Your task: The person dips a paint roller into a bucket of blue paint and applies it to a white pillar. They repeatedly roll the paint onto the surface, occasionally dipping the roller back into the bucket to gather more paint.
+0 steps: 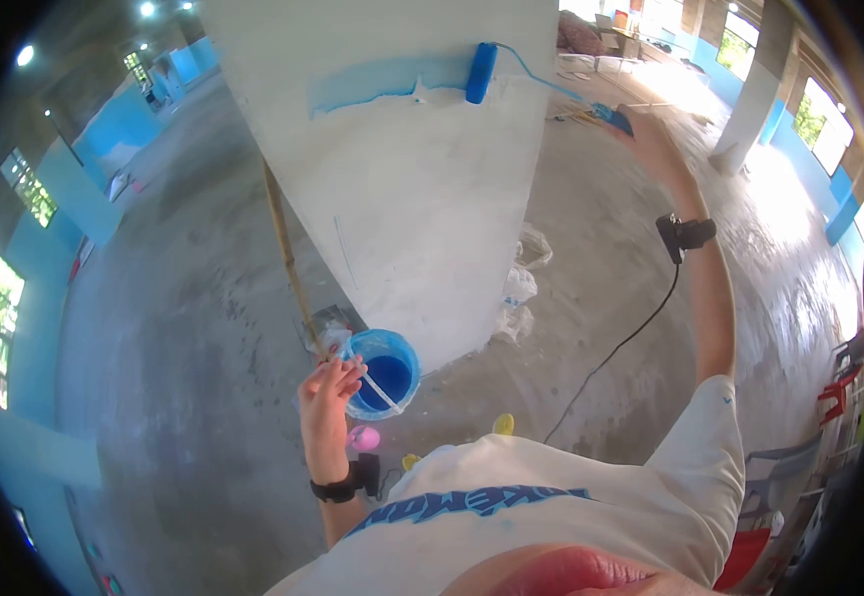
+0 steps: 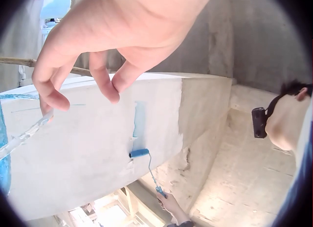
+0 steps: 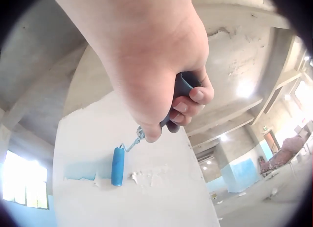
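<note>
My right hand (image 1: 650, 139) is raised high and grips the dark blue handle (image 3: 182, 87) of a paint roller (image 1: 481, 72). Its blue sleeve lies against the white column (image 1: 422, 199), at the right end of a blue painted band (image 1: 382, 84). The right wrist view shows that roller (image 3: 118, 166) on the column, with my right hand (image 3: 156, 65) wrapped round the handle. Lower down, my left hand (image 1: 333, 382) hooks its curled fingers (image 2: 49, 97) on the clear handle (image 2: 24, 134) of a blue paint bucket (image 1: 384, 370) near the column's foot.
A wooden pole (image 1: 283, 248) leans against the column's left edge. White bags (image 1: 516, 288) lie at its base. A black cable (image 1: 611, 348) hangs from my right wrist. Red chairs (image 1: 839, 392) stand at the far right. Bare concrete floor (image 1: 184, 328) spreads around.
</note>
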